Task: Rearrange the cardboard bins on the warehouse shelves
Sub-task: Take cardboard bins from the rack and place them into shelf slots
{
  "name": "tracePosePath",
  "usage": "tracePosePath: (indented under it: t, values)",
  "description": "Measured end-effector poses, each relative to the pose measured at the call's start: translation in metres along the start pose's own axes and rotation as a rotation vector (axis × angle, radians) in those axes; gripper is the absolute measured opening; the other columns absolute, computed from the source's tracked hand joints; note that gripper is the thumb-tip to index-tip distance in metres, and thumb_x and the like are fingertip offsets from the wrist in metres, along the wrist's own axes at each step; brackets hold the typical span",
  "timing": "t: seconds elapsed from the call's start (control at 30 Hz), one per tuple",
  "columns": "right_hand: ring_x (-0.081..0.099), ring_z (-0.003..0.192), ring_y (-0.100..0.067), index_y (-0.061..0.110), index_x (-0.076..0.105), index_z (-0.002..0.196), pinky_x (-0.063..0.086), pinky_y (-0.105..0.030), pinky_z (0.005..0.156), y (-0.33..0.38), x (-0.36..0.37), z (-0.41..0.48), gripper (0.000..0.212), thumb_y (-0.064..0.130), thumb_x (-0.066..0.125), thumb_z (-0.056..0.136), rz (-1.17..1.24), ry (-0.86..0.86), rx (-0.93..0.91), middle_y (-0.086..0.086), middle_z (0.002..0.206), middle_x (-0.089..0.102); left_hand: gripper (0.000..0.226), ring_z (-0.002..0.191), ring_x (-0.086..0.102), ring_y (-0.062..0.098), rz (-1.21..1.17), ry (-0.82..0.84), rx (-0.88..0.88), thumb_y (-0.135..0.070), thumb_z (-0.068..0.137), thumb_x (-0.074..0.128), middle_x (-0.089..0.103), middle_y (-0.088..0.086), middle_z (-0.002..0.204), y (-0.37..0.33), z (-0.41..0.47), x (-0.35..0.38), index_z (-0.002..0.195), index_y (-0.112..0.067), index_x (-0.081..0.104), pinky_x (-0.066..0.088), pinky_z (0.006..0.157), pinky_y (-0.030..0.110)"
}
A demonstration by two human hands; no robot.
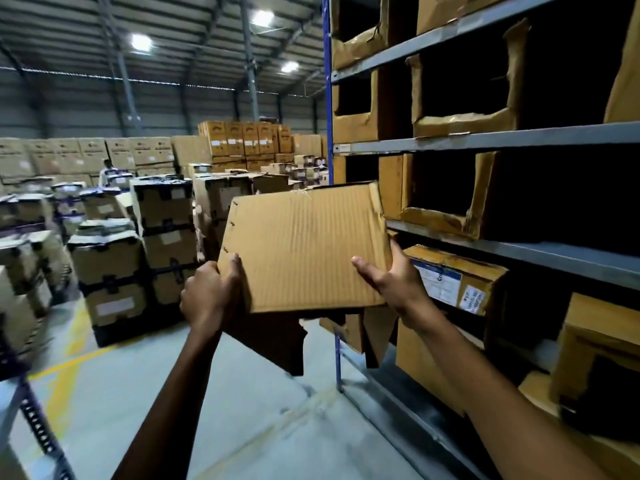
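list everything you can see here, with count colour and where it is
held cardboard bin: one, brown, in the air in front of the rack, between both hands
shelf bins: several, brown, torn cut-out fronts, on the rack's shelves at right
labelled box: one, brown with a white and blue label, on a lower shelf behind the right hand
rack: one, grey shelves and blue upright, right side
stacked cartons: many, brown with dark bands, on the floor at left and far back
floor: one, grey with yellow lines
ceiling lights: three, white, overhead
distant person: one, far left among the cartons
left hand: grips the bin's lower left edge
right hand: grips its right edge
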State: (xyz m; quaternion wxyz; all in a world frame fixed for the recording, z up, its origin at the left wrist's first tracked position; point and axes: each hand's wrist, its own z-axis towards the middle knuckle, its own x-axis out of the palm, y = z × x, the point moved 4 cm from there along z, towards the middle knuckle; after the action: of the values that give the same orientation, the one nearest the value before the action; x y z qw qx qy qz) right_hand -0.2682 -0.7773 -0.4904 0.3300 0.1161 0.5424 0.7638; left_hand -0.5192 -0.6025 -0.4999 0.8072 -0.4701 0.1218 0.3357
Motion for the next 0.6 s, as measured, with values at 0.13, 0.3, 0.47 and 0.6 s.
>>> tracePosePath:
  t: [0.13,0.3,0.47,0.6]
  values:
    - [0.062,0.103,-0.019,0.023,0.042,0.136,0.053,-0.042,0.092,-0.073,-0.008,0.036,0.062,0.035,0.072,0.083,0.067,0.097,0.203,-0.003,0.118,0.061,0.058,0.097,0.062,0.039,0.094,0.106,-0.017,-0.064,0.091,0.042,0.067,0.017,0.1,0.01,-0.011,0.056,0.101,-0.013,0.068,0.04,0.068,0.034]
    - [0.061,0.1,-0.019,0.019,0.044,0.134,0.052,-0.036,0.086,-0.166,-0.033,0.071,0.06,0.033,0.072,0.082,0.109,0.136,0.431,-0.004,0.115,0.061,0.071,0.103,0.061,0.034,0.023,0.319,0.011,-0.072,0.084,0.035,0.069,0.011,0.105,0.012,-0.037,0.136,0.112,-0.015,0.066,0.046,0.076,0.037]
    - [0.059,0.091,-0.013,0.022,0.048,0.119,0.047,-0.029,0.072,-0.259,-0.054,0.082,0.042,0.029,0.07,0.084,0.147,0.092,0.615,0.001,0.105,0.061,0.099,0.138,0.037,0.009,-0.32,0.763,-0.109,-0.074,0.07,0.059,0.038,-0.008,0.152,0.027,-0.071,0.213,0.15,-0.022,0.035,0.03,0.116,0.035]
    - [0.06,0.079,-0.015,0.019,0.061,0.097,0.046,-0.025,0.064,-0.313,-0.064,0.076,0.018,0.029,0.067,0.084,0.152,-0.043,0.738,-0.001,0.092,0.065,0.104,0.136,0.035,0.004,-0.12,0.924,-0.022,-0.04,0.068,0.086,0.036,-0.013,0.148,0.052,-0.09,0.254,0.153,-0.02,0.029,0.033,0.111,0.028]
